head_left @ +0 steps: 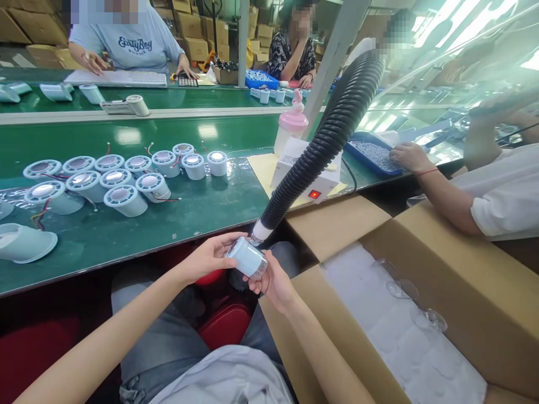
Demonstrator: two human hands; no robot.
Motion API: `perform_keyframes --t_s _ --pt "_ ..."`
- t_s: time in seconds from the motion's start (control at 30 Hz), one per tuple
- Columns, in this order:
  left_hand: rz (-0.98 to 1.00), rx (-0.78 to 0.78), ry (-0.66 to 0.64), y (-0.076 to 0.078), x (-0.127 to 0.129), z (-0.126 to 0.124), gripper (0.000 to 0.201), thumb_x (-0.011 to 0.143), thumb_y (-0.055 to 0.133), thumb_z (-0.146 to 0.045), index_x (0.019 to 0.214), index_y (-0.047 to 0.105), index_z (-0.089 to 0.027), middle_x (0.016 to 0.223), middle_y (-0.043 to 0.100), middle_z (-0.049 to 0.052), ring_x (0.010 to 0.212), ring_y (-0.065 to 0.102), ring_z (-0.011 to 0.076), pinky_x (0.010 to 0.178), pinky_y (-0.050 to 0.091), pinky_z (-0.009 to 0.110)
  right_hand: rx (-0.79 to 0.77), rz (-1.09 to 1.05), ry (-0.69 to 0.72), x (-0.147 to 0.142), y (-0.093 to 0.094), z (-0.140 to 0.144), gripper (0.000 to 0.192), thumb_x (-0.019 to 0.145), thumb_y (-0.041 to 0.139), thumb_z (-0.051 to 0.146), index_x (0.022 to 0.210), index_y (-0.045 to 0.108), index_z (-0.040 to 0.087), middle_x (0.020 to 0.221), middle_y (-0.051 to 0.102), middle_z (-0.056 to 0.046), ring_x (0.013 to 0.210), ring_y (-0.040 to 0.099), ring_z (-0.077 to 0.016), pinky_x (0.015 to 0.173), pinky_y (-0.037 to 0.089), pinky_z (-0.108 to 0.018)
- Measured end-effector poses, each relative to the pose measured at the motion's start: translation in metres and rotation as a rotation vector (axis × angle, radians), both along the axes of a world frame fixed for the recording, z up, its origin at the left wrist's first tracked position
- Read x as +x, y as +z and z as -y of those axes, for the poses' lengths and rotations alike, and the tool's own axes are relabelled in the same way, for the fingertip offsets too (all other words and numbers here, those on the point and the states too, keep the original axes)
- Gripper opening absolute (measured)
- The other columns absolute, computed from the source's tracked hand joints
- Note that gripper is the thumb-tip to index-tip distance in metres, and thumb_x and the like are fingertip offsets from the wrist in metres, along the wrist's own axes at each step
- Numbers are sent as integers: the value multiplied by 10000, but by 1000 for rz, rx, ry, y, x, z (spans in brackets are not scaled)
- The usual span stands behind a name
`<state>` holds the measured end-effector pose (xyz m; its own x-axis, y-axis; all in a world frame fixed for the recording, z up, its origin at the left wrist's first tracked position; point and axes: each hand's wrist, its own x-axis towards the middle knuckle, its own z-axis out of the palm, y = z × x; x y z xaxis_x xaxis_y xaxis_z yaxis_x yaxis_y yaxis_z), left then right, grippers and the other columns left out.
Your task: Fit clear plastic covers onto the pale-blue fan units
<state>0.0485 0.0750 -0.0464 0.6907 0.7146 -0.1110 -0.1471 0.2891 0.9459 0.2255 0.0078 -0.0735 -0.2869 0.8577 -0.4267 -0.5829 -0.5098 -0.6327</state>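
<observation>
Both my hands hold one small clear cup with a pale blue insert (251, 258) over my lap, below the edge of the green belt. My left hand (210, 257) grips its left end, and my right hand (273, 283) cradles it from below and the right. The white nozzle of a black ribbed hose (332, 129) touches the cup's top end. Several pale blue round parts with metal centres and wires (122, 179) lie on the green belt (202, 207) ahead of my left hand.
An open cardboard box (455, 280) at my right holds white foam and clear cups. A white unit with a red switch (314, 179) and a pink-capped bottle (290, 126) stand on the belt. A neighbour's hand (408, 157) rests on a blue tray. Two people work across the belt.
</observation>
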Motion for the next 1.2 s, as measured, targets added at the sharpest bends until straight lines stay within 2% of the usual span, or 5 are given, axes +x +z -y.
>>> perform_keyframes --t_s 0.2,0.37,0.67,1.0,1.2 --pt "-22 30 4 0 0 -1 667 650 816 -320 1237 542 -160 1233 608 130 1129 557 258 970 412 366 -2 -23 -15 -2 0 1 428 912 388 534 886 563 145 592 683 -59 427 578 -101 397 422 -156" --pt "-60 75 -59 2 7 -9 648 653 811 -248 1242 555 -161 1229 611 119 1090 582 258 975 420 392 9 -66 -70 -6 -9 2 437 882 417 568 907 567 157 626 695 -61 457 585 -107 432 425 -173" --pt "-120 130 -114 8 8 -15 644 676 789 -267 1257 541 -142 1267 582 138 1125 565 270 1010 392 428 22 -138 -79 -5 -15 3 424 854 475 573 936 556 165 661 704 -77 485 594 -124 454 420 -190" --pt "-176 194 -147 29 15 -21 640 685 779 -274 1271 550 -160 1255 602 104 1084 582 255 937 455 363 24 -267 -61 -15 -14 -2 480 887 401 569 927 624 146 695 676 -70 529 564 -125 490 428 -214" --pt "-231 216 -136 30 12 -21 639 716 748 -294 1299 527 -156 1244 615 106 1058 600 262 860 500 341 -2 -348 -64 -28 -17 -4 463 901 390 537 915 628 141 730 668 -72 565 558 -124 507 444 -214"
